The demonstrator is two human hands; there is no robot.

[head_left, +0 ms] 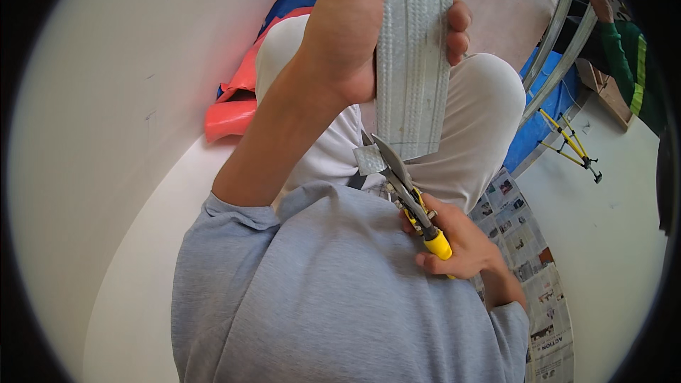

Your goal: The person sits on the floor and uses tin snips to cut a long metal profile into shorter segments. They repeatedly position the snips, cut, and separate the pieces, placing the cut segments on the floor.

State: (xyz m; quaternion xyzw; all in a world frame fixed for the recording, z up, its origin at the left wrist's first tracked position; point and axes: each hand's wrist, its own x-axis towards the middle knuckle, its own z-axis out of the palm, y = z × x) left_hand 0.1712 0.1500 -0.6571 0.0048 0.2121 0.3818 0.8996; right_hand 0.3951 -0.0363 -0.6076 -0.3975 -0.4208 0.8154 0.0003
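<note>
My left hand (pixel 344 35) is closed around a flat grey strip (pixel 413 71), probably metal, with knurled lines along its length. It holds the strip upright above my lap, the fingertips wrapping its right edge. My right hand (pixel 464 240) grips a pair of tin snips (pixel 406 183) with yellow handles, low in front of my shirt. The blades point up and to the left, toward the strip's lower end. A small square offcut (pixel 369 159) of the same grey material sits at the blades, apart from the strip's main part. Whether the blades touch the strip, I cannot tell.
To the left stand a pale wall (pixel 142 99) and red plastic sheeting (pixel 230 119). Newspaper sheets (pixel 528 262) lie at my right. Metal channels (pixel 567 50) slant beyond, near another person's green sleeve (pixel 621 50) and a yellow tripod (pixel 567 135).
</note>
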